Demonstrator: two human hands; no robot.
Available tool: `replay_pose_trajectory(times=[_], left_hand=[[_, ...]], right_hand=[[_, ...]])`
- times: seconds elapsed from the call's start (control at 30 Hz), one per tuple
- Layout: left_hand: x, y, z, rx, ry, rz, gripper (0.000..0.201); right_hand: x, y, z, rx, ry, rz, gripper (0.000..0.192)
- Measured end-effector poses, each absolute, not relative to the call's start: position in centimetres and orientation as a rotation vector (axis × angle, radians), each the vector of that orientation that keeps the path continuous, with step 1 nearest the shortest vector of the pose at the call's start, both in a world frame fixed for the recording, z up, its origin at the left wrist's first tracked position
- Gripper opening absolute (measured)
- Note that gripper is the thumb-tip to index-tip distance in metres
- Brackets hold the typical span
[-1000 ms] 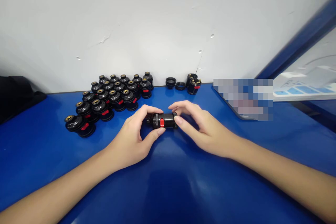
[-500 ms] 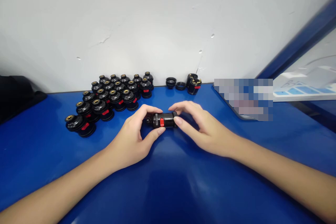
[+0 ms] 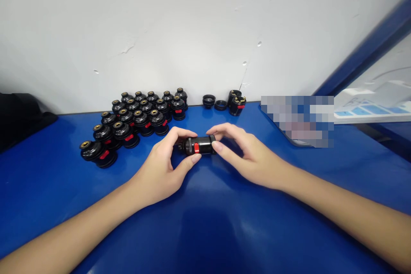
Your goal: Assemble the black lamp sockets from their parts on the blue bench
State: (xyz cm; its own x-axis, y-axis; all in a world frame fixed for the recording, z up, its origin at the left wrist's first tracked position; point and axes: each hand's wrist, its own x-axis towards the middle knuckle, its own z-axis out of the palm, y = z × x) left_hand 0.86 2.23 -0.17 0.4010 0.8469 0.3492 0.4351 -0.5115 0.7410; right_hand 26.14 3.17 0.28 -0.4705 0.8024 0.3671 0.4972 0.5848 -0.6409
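Note:
A black lamp socket point(image 3: 198, 146) with a red switch lies sideways just above the blue table point(image 3: 205, 222), held between both hands. My left hand point(image 3: 163, 167) grips its narrow left end with thumb and fingers. My right hand point(image 3: 247, 156) pinches its wider right end with the fingertips. The red switch faces me.
Several finished black sockets with brass tops and red switches point(image 3: 135, 120) stand in rows at the back left. Loose black rings point(image 3: 214, 102) and a socket body point(image 3: 236, 103) sit by the white wall. A blurred card point(image 3: 297, 120) lies at the right. A dark object point(image 3: 19, 115) is at far left.
Both hands and the socket have shifted slightly up and away from me; the grip looks the same.

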Motion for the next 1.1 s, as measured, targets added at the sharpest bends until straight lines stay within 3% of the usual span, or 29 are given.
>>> replay_pose_trajectory(times=[0.13,0.27,0.37,0.5,0.63,0.77,0.87,1.0,1.1], left_hand=[[0.77,2.21,-0.22,2.103,1.077,0.988,0.028],[0.75,2.28,-0.24,2.106,1.077,0.981,0.028],[0.78,2.34,-0.31,2.108,1.080,0.982,0.027],[0.79,2.25,-0.37,2.106,1.082,0.986,0.028],[0.72,2.09,-0.31,2.093,1.089,0.984,0.027],[0.71,2.20,-0.28,2.105,1.085,0.976,0.028],[0.77,2.31,-0.27,2.103,1.090,0.977,0.028],[0.83,2.31,-0.27,2.100,1.093,0.977,0.028],[0.84,2.28,-0.24,2.099,1.095,0.982,0.028]], right_hand=[[26.24,3.25,0.19,-0.941,-2.164,0.590,0.044],[26.21,3.27,0.19,-0.976,-2.149,0.597,0.032],[26.12,3.26,0.20,-0.929,-2.163,0.558,0.043],[26.01,3.30,0.15,-0.986,-2.156,0.570,0.028],[25.97,3.36,0.17,-0.981,-2.145,0.547,0.040],[25.96,3.43,0.28,-1.033,-2.107,0.577,0.026],[25.97,3.44,0.34,-0.989,-2.127,0.556,0.037],[25.96,3.45,0.27,-1.033,-2.081,0.603,0.030],[25.94,3.46,0.23,-0.978,-2.088,0.579,0.040]])
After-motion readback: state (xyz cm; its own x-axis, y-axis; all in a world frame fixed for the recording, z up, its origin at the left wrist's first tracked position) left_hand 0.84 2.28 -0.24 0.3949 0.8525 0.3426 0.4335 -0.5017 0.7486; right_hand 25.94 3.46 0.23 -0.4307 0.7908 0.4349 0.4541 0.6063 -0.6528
